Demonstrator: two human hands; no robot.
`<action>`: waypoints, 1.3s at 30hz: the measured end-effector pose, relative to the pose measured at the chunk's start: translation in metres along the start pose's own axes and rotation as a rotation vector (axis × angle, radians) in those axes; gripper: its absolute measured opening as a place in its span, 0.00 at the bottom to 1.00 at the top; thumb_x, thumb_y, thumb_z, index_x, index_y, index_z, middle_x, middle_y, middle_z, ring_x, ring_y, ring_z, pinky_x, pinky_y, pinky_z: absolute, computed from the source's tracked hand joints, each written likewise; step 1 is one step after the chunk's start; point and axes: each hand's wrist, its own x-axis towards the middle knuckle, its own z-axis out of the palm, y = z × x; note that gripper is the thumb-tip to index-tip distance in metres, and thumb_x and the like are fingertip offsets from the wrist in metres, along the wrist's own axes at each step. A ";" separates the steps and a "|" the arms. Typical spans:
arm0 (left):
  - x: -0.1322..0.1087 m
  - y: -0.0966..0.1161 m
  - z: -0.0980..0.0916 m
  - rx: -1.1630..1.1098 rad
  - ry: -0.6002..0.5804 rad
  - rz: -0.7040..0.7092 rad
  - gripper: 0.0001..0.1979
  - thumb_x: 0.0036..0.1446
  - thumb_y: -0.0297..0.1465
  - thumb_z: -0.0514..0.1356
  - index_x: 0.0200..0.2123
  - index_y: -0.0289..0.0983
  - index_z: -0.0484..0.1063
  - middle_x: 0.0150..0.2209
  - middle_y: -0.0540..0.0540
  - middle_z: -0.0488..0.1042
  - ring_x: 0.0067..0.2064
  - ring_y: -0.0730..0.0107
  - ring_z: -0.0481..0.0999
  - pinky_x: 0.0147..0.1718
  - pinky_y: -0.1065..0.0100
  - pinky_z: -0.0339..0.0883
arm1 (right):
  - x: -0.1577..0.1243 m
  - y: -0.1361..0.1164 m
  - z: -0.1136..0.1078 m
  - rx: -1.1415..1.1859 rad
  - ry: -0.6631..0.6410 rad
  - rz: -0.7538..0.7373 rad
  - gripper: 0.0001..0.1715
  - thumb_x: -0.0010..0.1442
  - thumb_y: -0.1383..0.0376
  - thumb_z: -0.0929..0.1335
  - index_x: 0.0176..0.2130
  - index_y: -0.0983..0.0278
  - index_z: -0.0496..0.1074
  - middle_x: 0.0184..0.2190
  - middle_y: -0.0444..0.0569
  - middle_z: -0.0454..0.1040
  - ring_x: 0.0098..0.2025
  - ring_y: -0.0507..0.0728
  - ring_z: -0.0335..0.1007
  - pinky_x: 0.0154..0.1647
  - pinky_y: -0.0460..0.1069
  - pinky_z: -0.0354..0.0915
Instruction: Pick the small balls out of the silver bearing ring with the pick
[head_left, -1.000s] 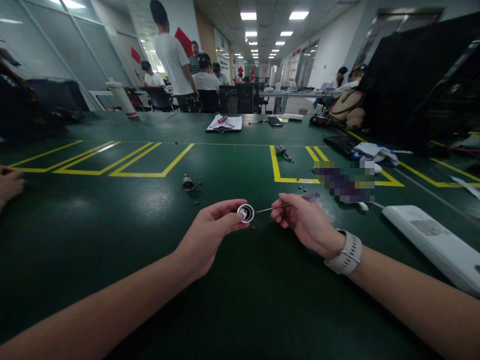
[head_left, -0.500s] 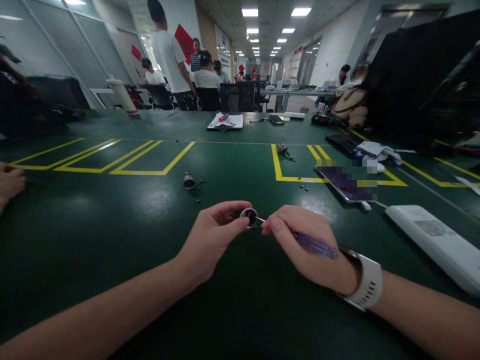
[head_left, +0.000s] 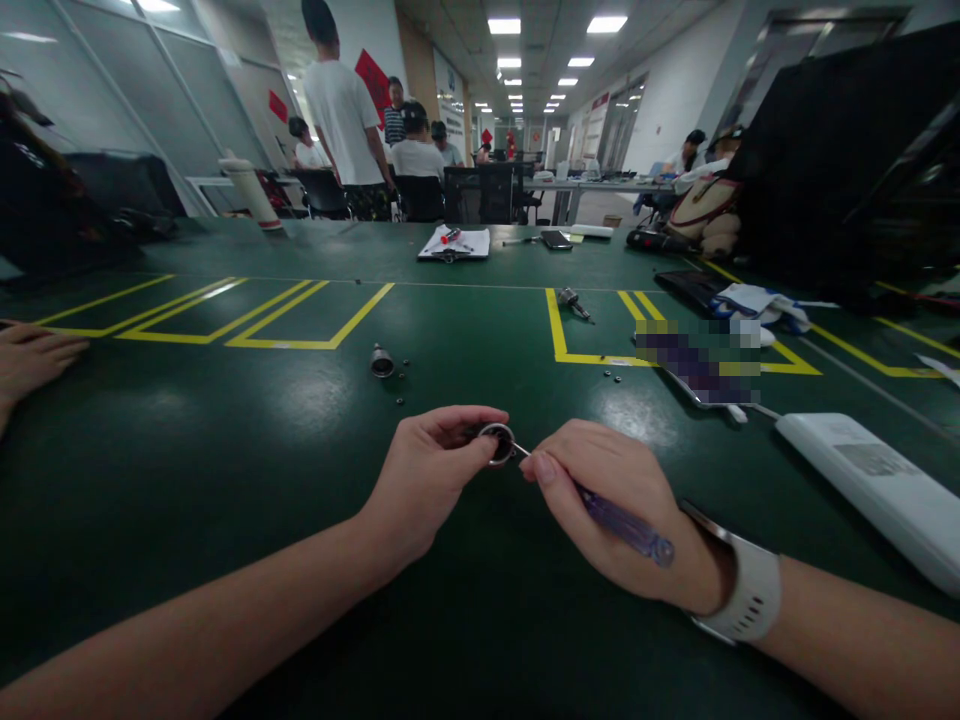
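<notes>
Between the thumb and fingers of my left hand (head_left: 424, 480) is a small round metal housing (head_left: 498, 443), its open end turned towards me. My right hand (head_left: 604, 500) is closed round a screwdriver with a clear purple handle (head_left: 626, 525). The thin shaft points left and its tip meets the housing at the rim; whether it touches a screw inside I cannot tell. Ahead and to the left, a cup-shaped metal part (head_left: 381, 361) lies on the green table, with several tiny pieces (head_left: 401, 376) beside it.
A metal part with a thin shaft (head_left: 574, 304) lies inside yellow tape, small nuts (head_left: 617, 379) nearer me. To the right are a phone (head_left: 694, 375) and a white power bank (head_left: 862, 480) joined by a cable. Another person's hand (head_left: 37, 360) rests at the left edge. A clipboard (head_left: 454, 243) lies farther back.
The screwdriver handle has tilted lower, and my right hand has turned slightly with it. My left hand keeps the housing almost in place. The other person's hand has come further into view.
</notes>
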 end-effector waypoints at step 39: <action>0.014 -0.001 -0.008 -0.047 -0.010 -0.083 0.11 0.46 0.22 0.64 0.36 0.34 0.73 0.35 0.47 0.78 0.36 0.70 0.76 0.36 0.69 0.70 | 0.011 0.041 0.009 0.872 0.050 1.158 0.16 0.60 0.65 0.62 0.23 0.67 0.70 0.18 0.45 0.71 0.19 0.49 0.66 0.19 0.44 0.60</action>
